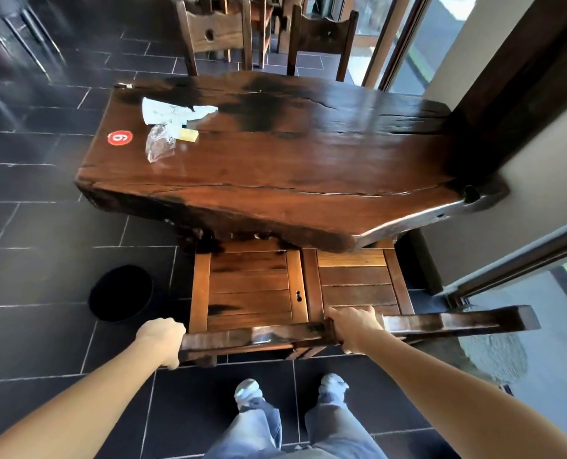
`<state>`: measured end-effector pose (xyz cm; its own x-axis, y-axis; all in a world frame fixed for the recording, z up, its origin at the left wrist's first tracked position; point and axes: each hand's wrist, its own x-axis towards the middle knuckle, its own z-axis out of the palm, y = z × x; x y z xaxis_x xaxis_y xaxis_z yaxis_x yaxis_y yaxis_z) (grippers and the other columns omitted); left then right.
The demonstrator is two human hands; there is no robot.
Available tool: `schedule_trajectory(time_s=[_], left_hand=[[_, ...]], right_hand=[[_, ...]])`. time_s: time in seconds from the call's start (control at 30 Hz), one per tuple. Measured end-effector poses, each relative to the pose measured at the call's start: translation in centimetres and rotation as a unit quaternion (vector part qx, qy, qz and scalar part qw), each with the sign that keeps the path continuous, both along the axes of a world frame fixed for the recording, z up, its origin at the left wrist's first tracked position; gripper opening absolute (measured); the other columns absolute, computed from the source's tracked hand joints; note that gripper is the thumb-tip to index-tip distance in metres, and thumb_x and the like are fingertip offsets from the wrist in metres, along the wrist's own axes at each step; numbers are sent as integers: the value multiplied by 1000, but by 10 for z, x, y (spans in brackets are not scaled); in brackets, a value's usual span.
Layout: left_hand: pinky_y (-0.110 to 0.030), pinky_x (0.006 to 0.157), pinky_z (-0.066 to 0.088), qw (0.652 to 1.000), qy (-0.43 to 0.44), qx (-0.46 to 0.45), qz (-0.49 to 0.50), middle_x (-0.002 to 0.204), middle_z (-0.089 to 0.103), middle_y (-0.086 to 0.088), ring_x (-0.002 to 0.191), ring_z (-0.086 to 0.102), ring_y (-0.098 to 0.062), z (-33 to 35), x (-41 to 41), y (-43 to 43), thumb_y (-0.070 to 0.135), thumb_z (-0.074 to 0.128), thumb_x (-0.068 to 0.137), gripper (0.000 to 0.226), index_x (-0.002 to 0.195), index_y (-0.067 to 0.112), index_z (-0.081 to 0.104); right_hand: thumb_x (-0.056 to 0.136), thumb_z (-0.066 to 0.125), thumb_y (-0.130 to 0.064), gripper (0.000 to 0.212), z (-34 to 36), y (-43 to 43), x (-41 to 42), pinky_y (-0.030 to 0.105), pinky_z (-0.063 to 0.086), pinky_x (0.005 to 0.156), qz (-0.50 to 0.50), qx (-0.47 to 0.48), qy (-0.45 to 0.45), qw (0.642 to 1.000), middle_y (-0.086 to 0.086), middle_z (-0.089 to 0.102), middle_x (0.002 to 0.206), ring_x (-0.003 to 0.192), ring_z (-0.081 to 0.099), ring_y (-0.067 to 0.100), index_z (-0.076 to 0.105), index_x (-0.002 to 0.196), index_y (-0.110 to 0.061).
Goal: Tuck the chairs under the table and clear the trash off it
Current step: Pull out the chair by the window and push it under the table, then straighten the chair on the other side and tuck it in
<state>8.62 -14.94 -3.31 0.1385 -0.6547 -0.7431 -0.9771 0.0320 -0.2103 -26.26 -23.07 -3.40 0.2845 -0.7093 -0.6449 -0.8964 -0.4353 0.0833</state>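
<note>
**Near chairs being tucked, trash not yet cleared**

At the bottom of the frame, the left hand (161, 339) was clenched round the left end of the top rail of the left chair (249, 289). The right hand (355, 329) was wrapped round the spot where that rail met the rail of the right chair (457, 323). Which of the 2 rails it held could not be told. Both seats were seen partly under the near edge of the table (275, 223), so the tucking step was judged to be in hand. A level forward push was called for next.

Well beyond the grip, at the upper left of the tabletop, the trash was seen lying untouched: white paper (173, 109), a clear plastic wrapper (158, 145) and a small yellow piece (189, 134). At the top of the frame, the far-left chair (216, 31) and the far-right chair (322, 38) were seen behind the table.
</note>
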Motion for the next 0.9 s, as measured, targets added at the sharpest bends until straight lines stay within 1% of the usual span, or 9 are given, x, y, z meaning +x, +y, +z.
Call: schedule_trajectory(time_s=[0.13,0.23,0.33,0.4,0.47,0.6,0.73,0.8,0.9], left_hand=[[-31,81,49,999,-7,-26,20,116,58,2,108,60,-20,1,-5,9,24,61,77,41,118,22,54],[-36,95,42,994,-13,-98,42,133,42,0,123,44,-21,-1,-14,26,22,59,85,46,129,23,45],[-50,111,27,981,-3,-161,107,156,12,-3,145,12,-22,-6,-29,53,31,58,87,65,144,24,27],[-58,112,17,978,-8,-154,138,159,-14,-5,147,-12,-26,-8,-40,70,38,58,87,79,150,23,13],[-57,115,11,980,-6,-136,146,156,-29,-7,145,-23,-29,-5,-41,74,40,58,86,85,151,24,6],[-50,120,8,983,12,-87,159,153,-34,-7,143,-26,-31,-3,-40,64,42,59,83,91,152,24,3],[-48,120,9,982,5,-78,172,155,-29,-7,143,-25,-31,-3,-39,61,43,61,80,92,151,24,6],[-48,120,10,979,11,-89,183,157,-23,-7,144,-23,-31,-3,-40,59,43,61,80,89,151,24,10],[-48,119,10,973,23,-111,201,159,-12,-6,145,-19,-30,-4,-43,58,44,59,81,83,150,22,18]], right_hand=[[74,71,-14,59,1,1,-1,54,37,98,-3,1,-7,1000,1,63,116,111,58,28,41,124,-23],[74,72,-16,57,2,1,-2,53,36,98,0,1,-13,1000,2,64,115,110,59,29,42,123,-21],[74,76,-22,62,0,1,-6,53,37,97,4,1,-27,1000,3,66,113,108,61,30,41,125,-22],[75,74,-19,60,0,0,-8,51,39,95,9,-13,-32,999,2,66,110,105,61,29,42,126,-22],[77,69,-13,59,-1,2,-8,49,40,94,14,-32,-39,999,3,67,107,101,62,29,42,129,-23],[77,68,-11,60,-3,3,-10,46,39,94,21,-38,-35,998,4,68,105,99,63,29,42,130,-19],[80,69,-20,56,-1,4,-10,50,33,104,47,-28,-36,998,5,68,109,105,62,27,45,131,-15],[81,68,-28,61,2,1,-10,53,27,111,64,-4,-33,997,5,67,114,111,60,26,42,134,-16],[81,63,-51,63,5,-1,-10,53,18,116,61,35,-50,996,1,67,117,118,58,24,43,134,-22]])
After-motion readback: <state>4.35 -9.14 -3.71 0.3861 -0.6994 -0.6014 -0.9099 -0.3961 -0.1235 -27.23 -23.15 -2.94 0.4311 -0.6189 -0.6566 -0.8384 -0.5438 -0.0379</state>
